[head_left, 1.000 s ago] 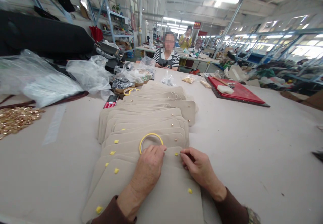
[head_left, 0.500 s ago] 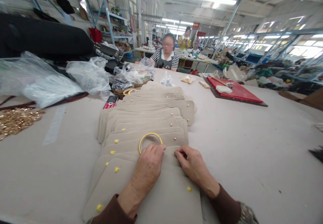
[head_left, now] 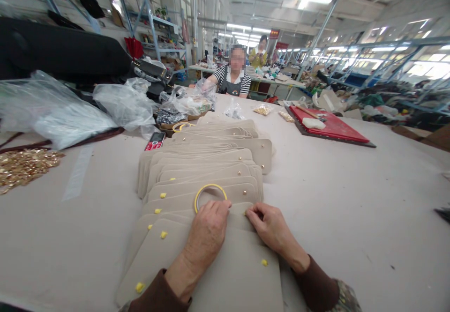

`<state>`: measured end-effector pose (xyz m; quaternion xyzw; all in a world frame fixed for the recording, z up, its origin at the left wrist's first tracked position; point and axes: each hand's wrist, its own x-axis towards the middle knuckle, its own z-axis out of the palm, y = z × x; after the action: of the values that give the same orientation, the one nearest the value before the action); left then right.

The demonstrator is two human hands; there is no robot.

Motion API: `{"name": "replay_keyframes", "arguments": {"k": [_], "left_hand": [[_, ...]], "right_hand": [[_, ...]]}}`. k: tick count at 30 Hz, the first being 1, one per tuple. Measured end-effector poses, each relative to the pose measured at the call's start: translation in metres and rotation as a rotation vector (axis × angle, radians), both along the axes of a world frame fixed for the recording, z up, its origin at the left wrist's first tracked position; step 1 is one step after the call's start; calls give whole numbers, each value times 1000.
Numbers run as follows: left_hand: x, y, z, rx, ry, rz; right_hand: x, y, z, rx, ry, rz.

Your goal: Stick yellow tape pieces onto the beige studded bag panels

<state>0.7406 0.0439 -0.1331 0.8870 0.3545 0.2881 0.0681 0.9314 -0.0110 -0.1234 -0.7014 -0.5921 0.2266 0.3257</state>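
Note:
Beige panels with rounded corners [head_left: 232, 270] lie overlapped in a long row in front of me. Several carry small yellow tape pieces [head_left: 163, 234], others small metal studs [head_left: 244, 192]. My left hand [head_left: 211, 225] is closed on a roll of yellow tape [head_left: 196, 199], which stands on edge over the panels. At the corner of a panel, my right hand [head_left: 267, 220] pinches a small bit of yellow tape [head_left: 245, 212] between thumb and forefinger. My right fingertips touch that panel, a little to the right of my left hand.
Plastic bags [head_left: 123, 103], a phone [head_left: 155, 141] and gold metal pieces [head_left: 26, 167] lie on the left. A red board [head_left: 333, 124] with a mallet is at the back right. One person [head_left: 234, 80] sits across the table; another stands farther back.
The view has shifted slightly. Both hands keep nearly the same places over the panels. The seated person's arm has moved toward the plastic bags.

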Motion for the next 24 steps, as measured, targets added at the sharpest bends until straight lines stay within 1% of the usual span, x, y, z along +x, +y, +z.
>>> {"name": "replay_keyframes", "arguments": {"k": [4, 7, 11, 13, 14, 17, 19, 22, 24], "left_hand": [[0, 0, -1, 2, -13, 3], [1, 1, -1, 9, -19, 6], [1, 0, 1, 22, -15, 10], [1, -1, 2, 28, -10, 11], [0, -1, 2, 29, -6, 12], [0, -1, 2, 30, 3, 19], [0, 0, 1, 29, 4, 20], [0, 0, 0, 36, -4, 18], [0, 1, -1, 42, -12, 16]], "right_hand": [[-3, 2, -2, 9, -79, -5], [-2, 3, -3, 10, -82, 0], [4, -2, -5, 39, 104, -49], [9, -7, -6, 85, 134, -28], [10, -9, -7, 120, 99, 9], [11, -13, -9, 248, -96, 150], [8, -13, -10, 293, -205, 206], [2, -9, -13, 277, -337, 206], [-1, -6, -12, 236, -378, 184]]}}
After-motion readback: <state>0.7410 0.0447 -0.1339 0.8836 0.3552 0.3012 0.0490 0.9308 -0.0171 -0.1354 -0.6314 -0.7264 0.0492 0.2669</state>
